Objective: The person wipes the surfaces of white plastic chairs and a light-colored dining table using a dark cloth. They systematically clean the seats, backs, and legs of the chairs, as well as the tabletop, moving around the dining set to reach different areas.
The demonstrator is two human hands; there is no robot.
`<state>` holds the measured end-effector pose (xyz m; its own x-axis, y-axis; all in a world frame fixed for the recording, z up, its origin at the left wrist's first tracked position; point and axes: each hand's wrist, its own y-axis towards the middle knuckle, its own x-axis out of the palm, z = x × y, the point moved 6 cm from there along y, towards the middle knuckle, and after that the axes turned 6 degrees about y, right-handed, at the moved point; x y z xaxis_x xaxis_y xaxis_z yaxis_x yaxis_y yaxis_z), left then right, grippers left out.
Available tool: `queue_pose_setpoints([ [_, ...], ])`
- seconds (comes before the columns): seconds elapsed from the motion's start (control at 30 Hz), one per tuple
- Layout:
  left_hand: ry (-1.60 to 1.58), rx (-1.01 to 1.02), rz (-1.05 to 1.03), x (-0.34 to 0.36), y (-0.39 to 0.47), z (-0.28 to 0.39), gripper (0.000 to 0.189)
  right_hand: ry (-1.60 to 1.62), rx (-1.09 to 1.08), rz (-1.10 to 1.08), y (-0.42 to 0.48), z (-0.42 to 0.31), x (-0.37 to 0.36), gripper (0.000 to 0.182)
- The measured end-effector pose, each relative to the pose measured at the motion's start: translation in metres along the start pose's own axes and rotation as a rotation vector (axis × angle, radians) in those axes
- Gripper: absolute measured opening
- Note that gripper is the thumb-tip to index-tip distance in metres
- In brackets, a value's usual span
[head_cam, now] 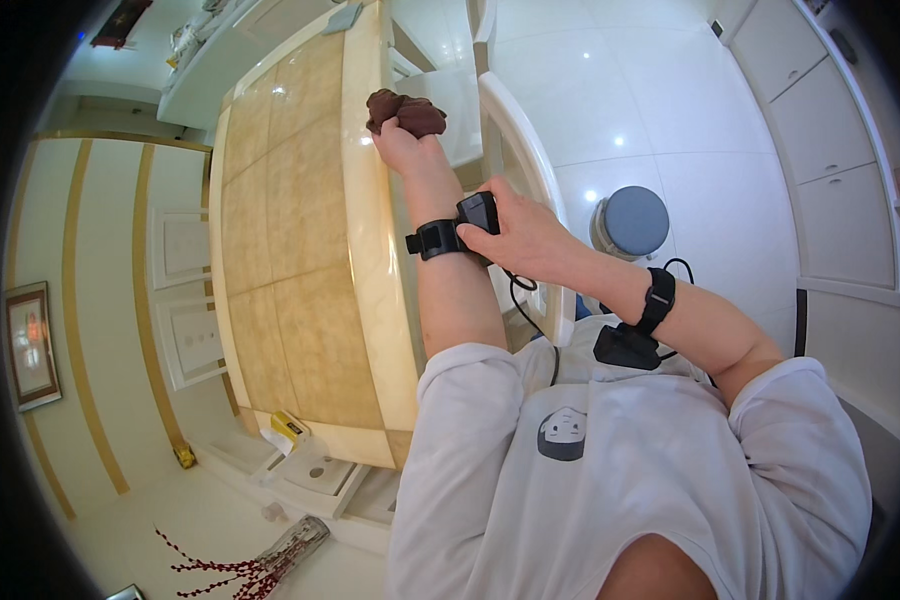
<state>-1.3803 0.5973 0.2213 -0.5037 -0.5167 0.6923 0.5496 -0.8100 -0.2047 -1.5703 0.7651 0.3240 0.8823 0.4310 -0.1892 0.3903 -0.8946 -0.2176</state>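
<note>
My left hand (406, 148) is closed around a bunched dark brown cloth (414, 114), held out by the near edge of the dining table (289, 225). Around my left wrist runs a black strap (439, 238) carrying a small black box-shaped device (478, 213). My right hand (523, 234) grips this device, thumb on the near side and fingers over its far side. A similar black device (627, 346) hangs from the strap (658, 300) on my right forearm. A black cable (523, 304) runs down from the left wrist towards my shirt.
A white chair (529, 142) stands close against my arms. Beyond it is a round stool with a grey seat (636, 221). White cabinets (832, 165) line the right side. A yellow box (289, 426) lies at the table corner, near a vase of red-berry branches (296, 544).
</note>
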Motion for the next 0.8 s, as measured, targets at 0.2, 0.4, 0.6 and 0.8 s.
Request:
queue_pose_setpoints([
  [0.2, 0.497, 0.355, -0.049, 0.043, -0.048, 0.012, 0.046, -0.059, 0.057, 0.034, -0.002, -0.010, -0.006, 0.049],
  [0.4, 0.509, 0.261, -0.127, 0.018, -0.053, 0.006, 0.046, -0.070, 0.219, -0.240, 0.015, -0.001, -0.005, 0.042],
  [0.6, 0.873, 0.231, -0.625, 0.018, -0.150, -0.028, 0.049, 0.320, -0.151, 0.647, 0.101, 0.061, -0.105, 0.041],
  [0.8, 0.994, 0.479, -0.723, 0.028, -0.155, -0.049, 0.055, 0.819, 0.224, 0.553, 0.131, 0.103, -0.075, 0.040],
])
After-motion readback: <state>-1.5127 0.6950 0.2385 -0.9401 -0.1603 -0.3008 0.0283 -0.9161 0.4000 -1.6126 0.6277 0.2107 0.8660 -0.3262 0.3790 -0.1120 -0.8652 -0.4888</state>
